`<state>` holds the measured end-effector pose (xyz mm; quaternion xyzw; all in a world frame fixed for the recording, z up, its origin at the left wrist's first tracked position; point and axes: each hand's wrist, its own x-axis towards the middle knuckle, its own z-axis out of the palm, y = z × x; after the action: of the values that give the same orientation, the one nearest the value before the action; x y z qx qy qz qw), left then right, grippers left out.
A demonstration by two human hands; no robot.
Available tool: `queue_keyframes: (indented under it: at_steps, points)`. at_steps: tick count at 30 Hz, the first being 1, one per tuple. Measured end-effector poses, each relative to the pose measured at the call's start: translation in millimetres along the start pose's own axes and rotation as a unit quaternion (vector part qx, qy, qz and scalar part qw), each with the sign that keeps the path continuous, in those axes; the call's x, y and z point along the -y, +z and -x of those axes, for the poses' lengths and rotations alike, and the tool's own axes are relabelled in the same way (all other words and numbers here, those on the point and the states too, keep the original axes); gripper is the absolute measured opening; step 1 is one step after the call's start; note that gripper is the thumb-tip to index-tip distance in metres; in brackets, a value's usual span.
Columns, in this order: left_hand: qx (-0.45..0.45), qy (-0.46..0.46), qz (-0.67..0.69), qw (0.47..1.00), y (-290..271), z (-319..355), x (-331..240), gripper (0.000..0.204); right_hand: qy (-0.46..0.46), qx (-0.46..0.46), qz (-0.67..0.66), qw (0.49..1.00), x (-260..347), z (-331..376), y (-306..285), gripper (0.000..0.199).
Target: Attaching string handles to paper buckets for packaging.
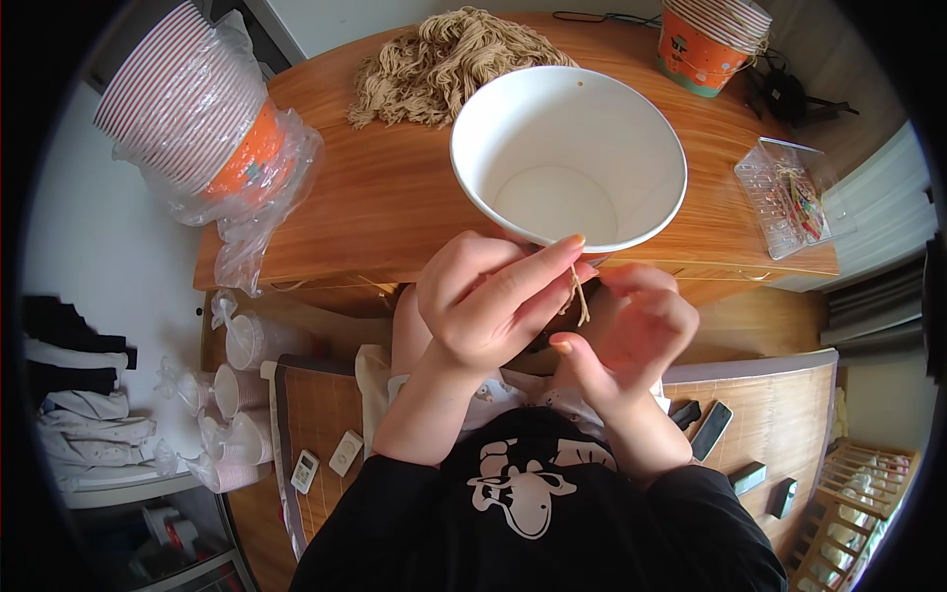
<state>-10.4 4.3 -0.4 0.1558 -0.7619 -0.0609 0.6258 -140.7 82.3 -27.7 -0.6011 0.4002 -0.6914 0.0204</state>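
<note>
A white-lined paper bucket [567, 148] leans at the near edge of the wooden table, its mouth tipped toward me. A small hole shows below its far rim, and the inside holds nothing. My left hand [488, 301] is at the near rim, its fingers closed in a pinch on a short piece of tan twine [578, 299]. The twine's ends hang down below the fingertips. Just to the right, my right hand [636, 331] is open, thumb and fingers apart, near the twine's end. The bucket's near outer wall is mostly hidden by my hands.
A pile of tan twine [444, 64] lies at the back of the table [375, 197]. A plastic-wrapped stack of buckets [187, 109] stands left, and another orange stack [705, 49] back right. A clear plastic basket [789, 197] sits at the right edge. A phone [712, 430] lies beside me.
</note>
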Motion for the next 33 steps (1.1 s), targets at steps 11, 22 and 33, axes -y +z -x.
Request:
queue_keyframes:
  at_steps: [11,22,33]
  points:
    - [-0.021,0.088,-0.062,0.994,-1.0,3.4,-0.8,0.042,0.055,0.099,-0.026,0.993,20.3,1.2,-7.3,0.052]
    - [-0.042,0.019,-0.05,0.998,-0.3,-3.3,0.6,0.032,-0.009,0.148,-0.064,0.987,39.6,-9.9,-25.0,0.047]
    - [-0.037,-0.061,0.018,0.997,-15.9,11.6,9.8,0.023,0.172,0.073,-0.385,0.904,68.3,-34.0,-62.5,0.018]
